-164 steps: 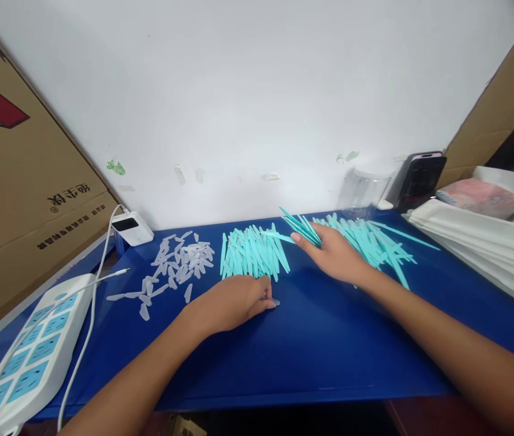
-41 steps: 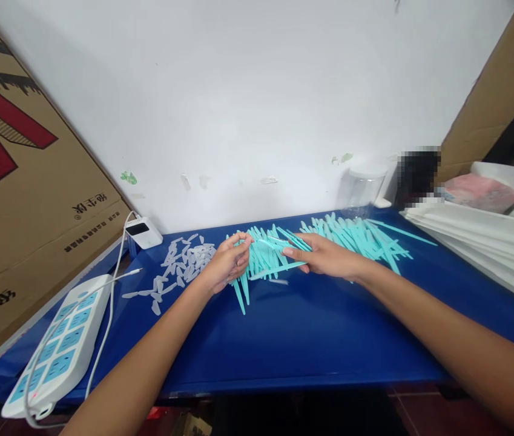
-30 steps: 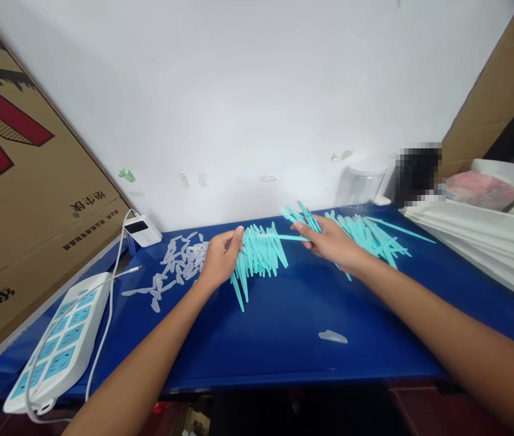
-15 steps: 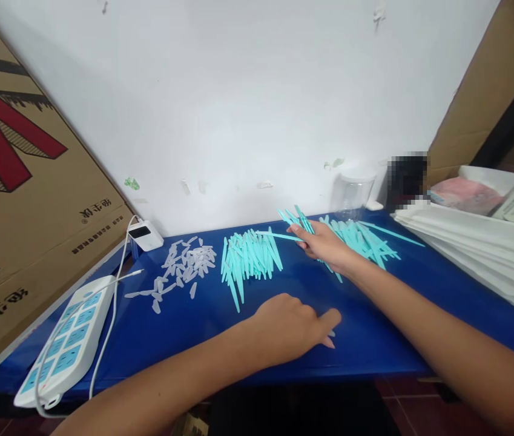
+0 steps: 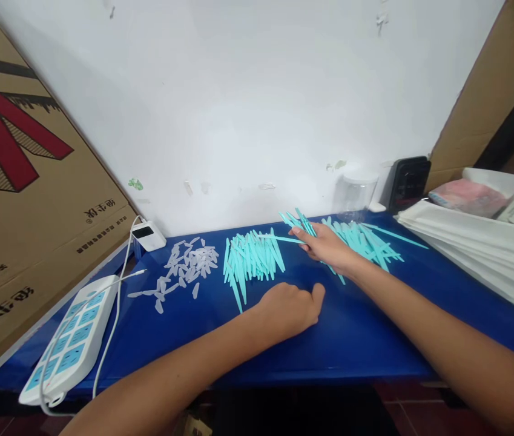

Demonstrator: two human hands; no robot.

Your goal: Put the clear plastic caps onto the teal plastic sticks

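Note:
My left hand (image 5: 290, 309) rests on the blue mat (image 5: 365, 345) near the front edge, fingers curled into a fist with the thumb out; the loose clear cap that lay there is hidden inside it. My right hand (image 5: 327, 248) lies further back, fingers closed round a bunch of teal sticks (image 5: 297, 219) that fan out to the upper left. A tidy row of teal sticks (image 5: 252, 260) lies left of it, and a loose heap of teal sticks (image 5: 368, 242) lies behind my right wrist. A scatter of clear caps (image 5: 188, 266) sits further left.
A white power strip (image 5: 70, 339) with a cable lies at the front left, a white power bank (image 5: 150, 236) by the wall. A cardboard box (image 5: 20, 200) leans on the left. A clear jar (image 5: 356, 191), a phone (image 5: 408, 181) and stacked white bags (image 5: 479, 248) stand right.
A clear cap dropped onto the mat near the front. My left hand left the stick row, reached down over the cap, closed, and has drawn back a little. The right hand stays put.

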